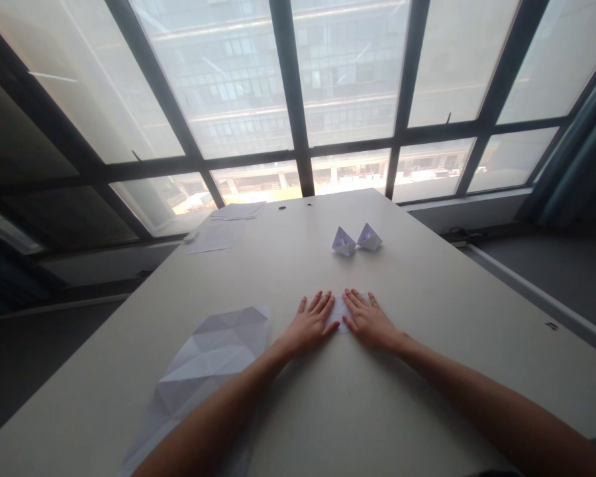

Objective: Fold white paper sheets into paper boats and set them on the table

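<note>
The white paper lies flat, far edge running left to right, long axis hidden; the left hand and right hand press it, fingers straight, thumbs splayed.

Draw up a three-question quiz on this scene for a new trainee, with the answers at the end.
1. True or false: the small paper shows between the left hand and the right hand.
2. How many folded paper shapes stand on the table beyond the hands?
3. Which item does the left forearm partly hide from view? A) a cup; B) the large creased sheet; C) a pair of scissors.

Key: 1. True. 2. Two. 3. B.
</note>
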Demonstrator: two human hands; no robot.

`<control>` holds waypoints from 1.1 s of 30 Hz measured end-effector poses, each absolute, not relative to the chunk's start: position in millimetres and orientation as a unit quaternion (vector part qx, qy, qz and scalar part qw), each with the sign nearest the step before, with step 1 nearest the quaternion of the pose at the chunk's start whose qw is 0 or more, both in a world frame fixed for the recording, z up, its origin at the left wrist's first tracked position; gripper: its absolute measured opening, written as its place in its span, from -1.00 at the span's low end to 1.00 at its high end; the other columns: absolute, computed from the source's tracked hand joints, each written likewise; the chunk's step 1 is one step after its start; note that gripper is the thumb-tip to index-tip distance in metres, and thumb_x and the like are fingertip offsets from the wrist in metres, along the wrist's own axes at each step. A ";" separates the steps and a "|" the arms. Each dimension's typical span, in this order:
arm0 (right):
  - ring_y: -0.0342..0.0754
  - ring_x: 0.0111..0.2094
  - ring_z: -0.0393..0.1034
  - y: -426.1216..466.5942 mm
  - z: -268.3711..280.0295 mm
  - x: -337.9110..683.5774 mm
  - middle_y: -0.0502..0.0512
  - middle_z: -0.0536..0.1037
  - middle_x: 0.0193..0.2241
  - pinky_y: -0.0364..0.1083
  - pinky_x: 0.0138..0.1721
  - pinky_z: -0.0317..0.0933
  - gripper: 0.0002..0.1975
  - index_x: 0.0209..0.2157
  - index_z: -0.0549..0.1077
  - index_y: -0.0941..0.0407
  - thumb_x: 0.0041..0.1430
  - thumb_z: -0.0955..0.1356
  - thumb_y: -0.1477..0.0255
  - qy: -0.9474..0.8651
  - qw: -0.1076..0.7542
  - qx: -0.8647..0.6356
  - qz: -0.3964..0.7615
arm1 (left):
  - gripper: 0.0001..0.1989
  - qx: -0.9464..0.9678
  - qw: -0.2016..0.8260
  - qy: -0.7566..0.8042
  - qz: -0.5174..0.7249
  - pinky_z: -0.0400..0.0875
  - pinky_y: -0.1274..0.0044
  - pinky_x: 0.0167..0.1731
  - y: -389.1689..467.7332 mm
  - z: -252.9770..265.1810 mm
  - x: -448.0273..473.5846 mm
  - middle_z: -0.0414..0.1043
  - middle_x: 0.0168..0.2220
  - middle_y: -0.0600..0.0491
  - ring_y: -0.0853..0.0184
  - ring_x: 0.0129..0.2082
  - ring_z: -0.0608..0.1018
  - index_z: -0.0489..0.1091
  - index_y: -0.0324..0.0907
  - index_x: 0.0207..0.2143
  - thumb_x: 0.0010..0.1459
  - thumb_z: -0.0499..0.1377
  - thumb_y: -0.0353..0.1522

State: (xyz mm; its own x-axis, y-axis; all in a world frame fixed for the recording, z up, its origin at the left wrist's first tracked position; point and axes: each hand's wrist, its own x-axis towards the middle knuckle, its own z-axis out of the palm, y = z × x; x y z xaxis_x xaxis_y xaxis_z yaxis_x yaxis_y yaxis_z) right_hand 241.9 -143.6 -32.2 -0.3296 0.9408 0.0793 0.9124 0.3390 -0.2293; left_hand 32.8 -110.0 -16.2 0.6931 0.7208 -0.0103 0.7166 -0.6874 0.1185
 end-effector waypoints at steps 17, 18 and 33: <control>0.06 0.37 -0.25 -143.9 -32.4 241.8 0.23 -0.07 0.36 0.21 0.31 -0.41 -0.34 0.35 -0.04 0.27 0.34 0.04 0.20 -0.812 0.101 -0.571 0.070 | -0.30 0.918 0.059 0.392 0.030 -0.25 0.14 0.29 -109.2 -19.3 32.2 -0.25 0.40 -0.02 0.16 0.39 -0.17 -0.22 -0.11 0.38 0.33 -0.29 0.03; 0.06 0.37 -0.26 -143.7 -32.7 241.8 0.23 -0.07 0.36 0.21 0.31 -0.41 -0.34 0.35 -0.04 0.27 0.34 0.05 0.20 -0.812 0.101 -0.571 0.070 | -0.30 0.918 0.059 0.391 0.030 -0.26 0.14 0.29 -109.3 -19.1 32.1 -0.25 0.40 -0.02 0.16 0.39 -0.18 -0.22 -0.12 0.38 0.33 -0.29 0.03; 0.06 0.37 -0.26 -144.7 -29.3 241.8 0.23 -0.08 0.36 0.20 0.31 -0.40 -0.34 0.35 -0.06 0.26 0.34 0.05 0.20 -0.812 0.096 -0.571 0.075 | -0.30 0.915 0.072 0.397 0.020 -0.25 0.15 0.29 -109.9 -15.6 33.0 -0.26 0.40 -0.02 0.18 0.39 -0.17 -0.20 -0.13 0.38 0.33 -0.25 0.02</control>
